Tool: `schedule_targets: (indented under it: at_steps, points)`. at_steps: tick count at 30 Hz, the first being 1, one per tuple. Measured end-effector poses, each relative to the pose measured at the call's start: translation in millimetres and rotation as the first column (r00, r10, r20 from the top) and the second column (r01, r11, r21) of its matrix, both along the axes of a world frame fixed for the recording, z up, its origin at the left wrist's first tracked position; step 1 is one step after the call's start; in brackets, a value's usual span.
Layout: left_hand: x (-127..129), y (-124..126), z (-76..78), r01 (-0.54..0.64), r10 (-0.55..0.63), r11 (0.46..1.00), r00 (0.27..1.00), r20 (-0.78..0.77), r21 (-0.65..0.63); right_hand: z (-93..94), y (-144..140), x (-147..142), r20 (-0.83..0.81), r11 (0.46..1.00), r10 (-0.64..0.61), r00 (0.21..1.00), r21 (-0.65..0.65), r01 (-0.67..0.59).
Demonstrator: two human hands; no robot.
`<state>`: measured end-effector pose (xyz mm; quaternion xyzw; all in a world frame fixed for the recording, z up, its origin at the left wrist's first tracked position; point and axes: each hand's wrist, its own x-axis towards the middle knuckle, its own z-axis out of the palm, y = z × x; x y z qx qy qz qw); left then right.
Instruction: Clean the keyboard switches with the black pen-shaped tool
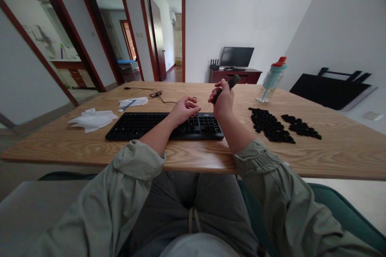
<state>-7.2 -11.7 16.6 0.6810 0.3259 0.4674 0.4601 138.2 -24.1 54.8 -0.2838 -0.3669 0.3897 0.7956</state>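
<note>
Left hand [182, 110]: released, loosely curved above the middle of the keyboard [137, 122], with a gap between thumb and forefinger; cannot tell whether touching the keys below.
Right hand [223, 97]: clenched round a slim dark tool [234, 81], held over the far right end of the keyboard; tilted, with the upper end pointing away and to the right.
Keyboard: black, flat on the wooden table [199, 156], directly under the left hand and reaching well out to its left, with the right end just beneath the right hand.
Black pieces: small, keycap-like, spread to the right of the right hand in a larger patch [269, 126] and a smaller patch [301, 127], just apart from each other.
Cable [155, 93]: thin, black, loosely coiled beyond and to the left of the left hand, ending in a plug farther left.
Tissues: white and crumpled, both left of the left hand; the larger tissue [93, 119] farther out, the smaller tissue [139, 101] nearer, with a blue stick [128, 105] lying across it.
Bottle [271, 83]: upright, clear with teal and red at the top, beyond and to the right of the right hand.
Screen [237, 57]: dark, on a red-brown cabinet [217, 75] well beyond the right hand.
</note>
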Motion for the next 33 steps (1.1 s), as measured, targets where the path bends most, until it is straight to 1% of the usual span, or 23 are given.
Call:
schedule_targets:
  at_steps: [2,4,5,6,8,10,12,15,18,20,22,24,26,29,31,33]
  points:
    - [0,-1,0.8,-0.008,0.008,1.000,1.000,0.000,0.003,-1.7,0,2,0.069,1.000,0.003,0.998,-0.002,-0.003]
    - [0,-1,1.6,-0.007,0.007,1.000,1.000,0.029,-0.008,-5.5,0,1,0.206,0.999,0.036,0.978,-0.028,-0.031]
    - [-1,-1,2.0,-0.002,0.003,1.000,0.999,0.053,-0.018,-8.0,0,0,0.290,0.998,0.050,0.956,-0.038,-0.041]
    - [-1,0,2.4,0.005,-0.003,1.000,0.997,0.083,-0.030,-10.5,0,-1,0.376,0.999,0.049,0.925,-0.036,-0.039]
    - [-3,2,3.1,0.020,-0.013,0.999,0.989,0.150,-0.050,-15.1,-1,-4,0.528,1.000,0.003,0.850,0.011,-0.011]
    - [-5,4,3.6,0.039,-0.024,0.997,0.976,0.215,-0.067,-18.0,-1,-6,0.642,0.996,-0.058,0.764,0.086,0.003]
    - [-7,6,3.6,0.062,-0.037,0.994,0.963,0.268,-0.085,-19.1,-3,-7,0.724,0.990,-0.084,0.685,0.138,-0.024]
    - [-9,8,3.3,0.091,-0.053,0.990,0.945,0.322,-0.103,-18.8,-6,-7,0.793,0.979,-0.089,0.603,0.180,-0.092]
    - [-10,9,4.3,0.111,-0.062,0.987,0.932,0.358,-0.119,-16.4,-10,-7,0.815,0.976,-0.083,0.573,0.182,-0.116]
    - [-11,8,6.6,0.135,-0.077,0.981,0.928,0.365,-0.136,-12.6,-14,-5,0.821,0.980,-0.037,0.570,0.142,-0.141]
    - [-12,4,9.9,0.177,-0.111,0.972,0.924,0.366,-0.152,-6.4,-19,-1,0.829,0.979,0.041,0.558,0.077,-0.186]
    - [-13,0,13.1,0.235,-0.165,0.959,0.917,0.364,-0.159,1.2,-26,6,0.846,0.974,0.102,0.524,0.022,-0.226]
    - [-12,-5,14.8,0.294,-0.224,0.942,0.911,0.346,-0.164,9.2,-33,15,0.879,0.972,0.105,0.465,0.007,-0.233]
    - [-11,-7,13.7,0.341,-0.282,0.922,0.916,0.284,-0.185,20.2,-45,36,0.943,0.981,0.079,0.325,-0.016,-0.191]
    - [-10,-5,11.2,0.324,-0.276,0.926,0.932,0.235,-0.195,26.4,-52,59,0.967,0.992,0.080,0.240,-0.053,-0.116]
    - [-9,-2,8.6,0.280,-0.246,0.942,0.951,0.188,-0.184,31.3,-59,90,0.977,0.995,0.102,0.187,-0.103,-0.007]
